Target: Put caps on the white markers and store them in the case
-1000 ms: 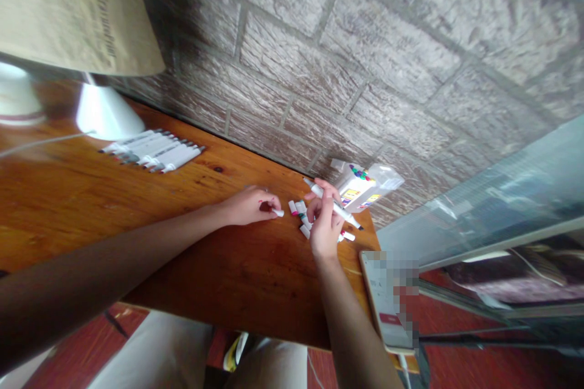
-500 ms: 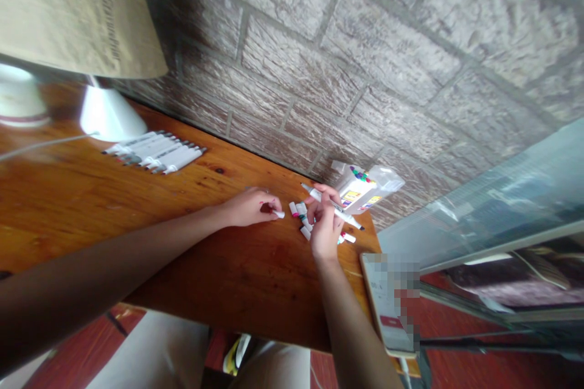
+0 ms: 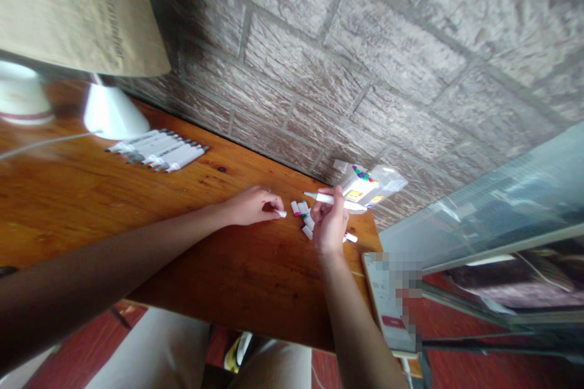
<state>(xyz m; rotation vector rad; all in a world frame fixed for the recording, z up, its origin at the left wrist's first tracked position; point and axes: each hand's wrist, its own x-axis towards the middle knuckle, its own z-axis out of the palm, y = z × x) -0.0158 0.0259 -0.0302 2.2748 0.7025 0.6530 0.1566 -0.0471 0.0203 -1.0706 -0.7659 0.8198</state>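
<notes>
My left hand [image 3: 258, 206] rests low over the wooden table, its fingers pinched on a small white marker cap [image 3: 281, 213]. To its right, my right hand [image 3: 331, 225] is closed around a white marker [image 3: 325, 197], held nearly level with its pale narrow end toward the left. Several loose marker caps [image 3: 302, 208], white with coloured ends, lie on the wood between the hands and partly under the right one. Just behind the right hand stands a clear plastic marker case [image 3: 360, 185] with coloured tips showing inside. A row of uncapped white markers [image 3: 159, 149] lies farther left.
A lamp with a white base [image 3: 114, 112] and a printed shade [image 3: 86, 12] stands at the back left, beside a white cup [image 3: 22, 94]. The brick wall [image 3: 292, 61] borders the table [image 3: 237, 279]. A phone or tablet [image 3: 387, 304] lies at the right edge.
My right hand has turned the marker from a downward slant to nearly level, with its dark right-hand end now out of sight. The left hand keeps the cap in almost the same place.
</notes>
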